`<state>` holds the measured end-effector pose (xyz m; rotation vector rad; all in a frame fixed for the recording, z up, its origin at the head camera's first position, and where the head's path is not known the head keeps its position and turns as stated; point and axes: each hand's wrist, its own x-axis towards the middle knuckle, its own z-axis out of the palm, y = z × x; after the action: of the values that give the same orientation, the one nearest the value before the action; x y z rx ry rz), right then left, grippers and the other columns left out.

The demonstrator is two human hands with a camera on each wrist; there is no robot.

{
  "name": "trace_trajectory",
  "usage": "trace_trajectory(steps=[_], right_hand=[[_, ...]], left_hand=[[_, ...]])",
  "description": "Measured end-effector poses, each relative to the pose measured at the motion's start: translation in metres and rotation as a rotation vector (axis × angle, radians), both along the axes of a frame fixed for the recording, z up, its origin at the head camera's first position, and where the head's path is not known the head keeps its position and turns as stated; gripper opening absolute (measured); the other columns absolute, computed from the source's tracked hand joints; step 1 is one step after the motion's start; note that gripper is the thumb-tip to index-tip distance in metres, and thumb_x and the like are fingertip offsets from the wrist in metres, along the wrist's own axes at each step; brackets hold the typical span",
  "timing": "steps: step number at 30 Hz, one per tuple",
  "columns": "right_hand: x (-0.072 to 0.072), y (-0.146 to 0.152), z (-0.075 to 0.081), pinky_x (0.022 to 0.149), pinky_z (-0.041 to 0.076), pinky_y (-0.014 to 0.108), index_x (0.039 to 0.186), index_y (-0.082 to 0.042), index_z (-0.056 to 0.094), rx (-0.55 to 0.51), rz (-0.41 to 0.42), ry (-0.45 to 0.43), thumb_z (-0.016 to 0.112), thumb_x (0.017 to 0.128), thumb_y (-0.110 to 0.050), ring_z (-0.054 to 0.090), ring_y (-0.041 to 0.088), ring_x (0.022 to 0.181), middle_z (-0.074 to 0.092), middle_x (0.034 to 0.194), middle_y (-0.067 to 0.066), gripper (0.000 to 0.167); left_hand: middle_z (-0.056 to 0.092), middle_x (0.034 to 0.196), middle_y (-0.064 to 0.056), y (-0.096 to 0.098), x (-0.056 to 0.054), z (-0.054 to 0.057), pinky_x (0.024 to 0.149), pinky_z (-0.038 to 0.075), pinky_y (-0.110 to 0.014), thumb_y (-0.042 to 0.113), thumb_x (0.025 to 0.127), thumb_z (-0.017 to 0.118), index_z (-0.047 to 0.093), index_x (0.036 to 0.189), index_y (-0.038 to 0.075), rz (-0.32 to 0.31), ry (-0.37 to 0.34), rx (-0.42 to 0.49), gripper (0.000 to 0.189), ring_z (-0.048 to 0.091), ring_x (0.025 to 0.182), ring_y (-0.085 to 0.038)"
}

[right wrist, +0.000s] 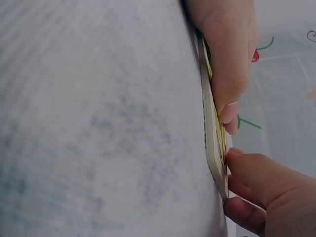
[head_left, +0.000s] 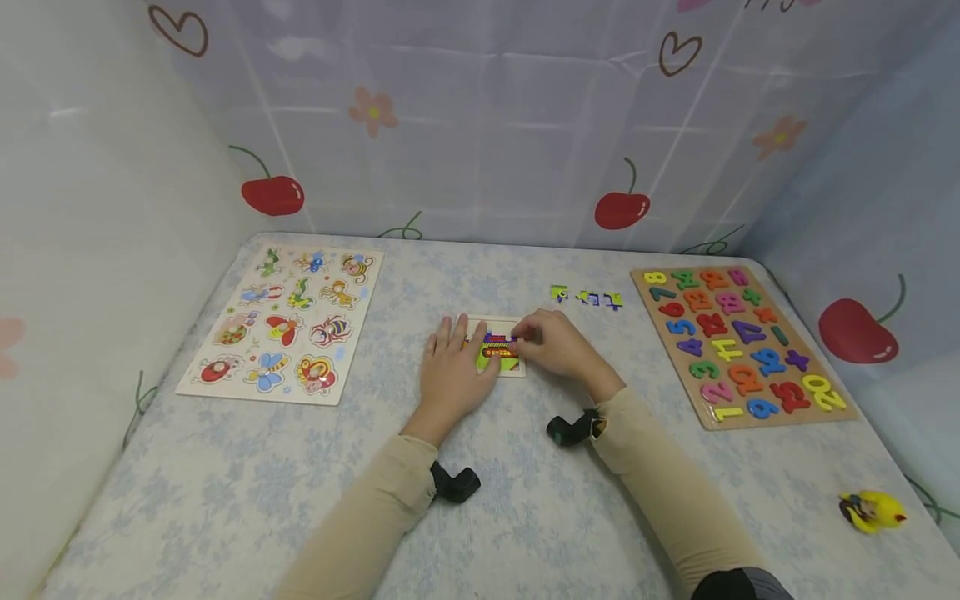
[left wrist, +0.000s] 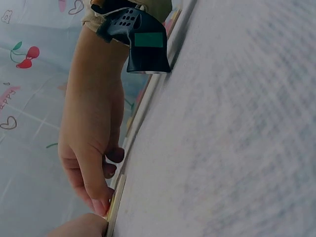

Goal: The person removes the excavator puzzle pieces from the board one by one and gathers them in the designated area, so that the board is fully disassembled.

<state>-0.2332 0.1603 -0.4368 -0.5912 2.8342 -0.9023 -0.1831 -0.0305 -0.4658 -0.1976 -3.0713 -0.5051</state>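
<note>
A small wooden jigsaw board [head_left: 517, 369] lies flat on the table, with a coloured vehicle picture in its frame. My left hand [head_left: 453, 379] rests over its left part, fingers straight and spread, thumb along the lower picture. At the right end, my right hand [head_left: 558, 346] has curled fingers and pinches a jigsaw piece low against the board; the fingertips hide most of that piece. In the right wrist view the board [right wrist: 210, 123] is edge-on, the left thumb [right wrist: 229, 74] above it and the right hand [right wrist: 276, 187] at its end. Several loose jigsaw pieces [head_left: 596, 298] lie behind the right hand.
An insect picture board [head_left: 354, 333] lies at the left, and a number puzzle board [head_left: 701, 408] at the right. Near the right front edge sits a yellow toy figure [head_left: 873, 510]. A printed curtain [head_left: 487, 150] stands behind the table.
</note>
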Motion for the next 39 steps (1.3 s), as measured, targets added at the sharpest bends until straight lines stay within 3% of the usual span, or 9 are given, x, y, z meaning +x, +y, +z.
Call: trace_trajectory(steps=[12,29,35,39], right_hand=[[0.0001,-0.002,-0.0015,0.08,0.046,0.032,0.102,-0.01,0.063,-0.131,-0.015,-0.077,0.074,0.089,-0.015,0.056,0.019,0.09,0.063,0.095,0.004,0.018],[0.0038,-0.0002,-0.0067,0.069,0.042,0.031,0.098,-0.015,0.06,-0.249,-0.049,-0.092,0.075,0.09,-0.019,0.05,0.02,0.077,0.063,0.095,0.003,0.017],[0.0046,0.0011,-0.0017,0.066,0.04,0.03,0.099,-0.016,0.061,-0.273,-0.067,-0.05,0.073,0.091,-0.019,0.048,0.019,0.075,0.069,0.099,0.003,0.015],[0.0072,0.0056,0.0028,0.068,0.04,0.031,0.1,-0.017,0.062,-0.265,-0.104,-0.069,0.073,0.091,-0.022,0.049,0.02,0.079,0.069,0.1,0.003,0.015]], left_hand=[[0.016,0.168,-0.003,-0.0006,-0.0005,0.0022,0.126,0.009,-0.052,0.063,0.097,0.035,0.026,0.159,0.029,-0.007,-0.007,-0.005,0.071,0.006,0.156,-0.029],[0.015,0.168,-0.004,-0.0024,0.0005,0.0042,0.126,0.009,-0.052,0.067,0.094,0.041,0.026,0.159,0.028,-0.004,-0.027,0.008,0.077,0.006,0.156,-0.03],[0.016,0.168,-0.004,-0.0016,0.0008,0.0045,0.125,0.01,-0.052,0.067,0.094,0.041,0.027,0.158,0.027,-0.005,-0.027,0.015,0.077,0.006,0.156,-0.03],[0.016,0.168,-0.004,-0.0015,0.0014,0.0017,0.125,0.01,-0.051,0.067,0.094,0.04,0.027,0.158,0.027,-0.004,-0.023,0.013,0.077,0.007,0.156,-0.03]])
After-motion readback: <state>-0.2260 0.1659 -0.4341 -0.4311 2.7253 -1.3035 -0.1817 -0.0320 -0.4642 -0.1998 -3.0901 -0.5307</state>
